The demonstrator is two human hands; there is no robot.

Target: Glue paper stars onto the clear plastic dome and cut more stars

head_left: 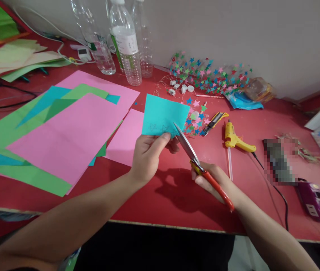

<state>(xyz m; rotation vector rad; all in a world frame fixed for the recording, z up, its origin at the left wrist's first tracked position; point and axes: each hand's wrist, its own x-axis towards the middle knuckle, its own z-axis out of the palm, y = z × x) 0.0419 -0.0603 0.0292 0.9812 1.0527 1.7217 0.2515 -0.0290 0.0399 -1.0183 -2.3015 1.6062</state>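
Observation:
My left hand (150,154) pinches the lower edge of a turquoise sheet of paper (164,111), thumb on top. Several small stars are drawn in pencil along that edge. My right hand (213,178) is closed around scissors (189,148) with red handles. Their blade tips lie over the lower right part of the paper, by the drawn stars. Whether the blades are cutting into it I cannot tell. Behind the paper and to its right lies a scatter of small cut paper stars (196,116).
Pink paper (58,139) and green and blue sheets cover the left side. Plastic bottles (126,52) stand at the back, beside a long heap of stars (210,75). To the right are a box cutter (215,122), a yellow glue gun (237,139) with its cord, and a purple power strip (316,201).

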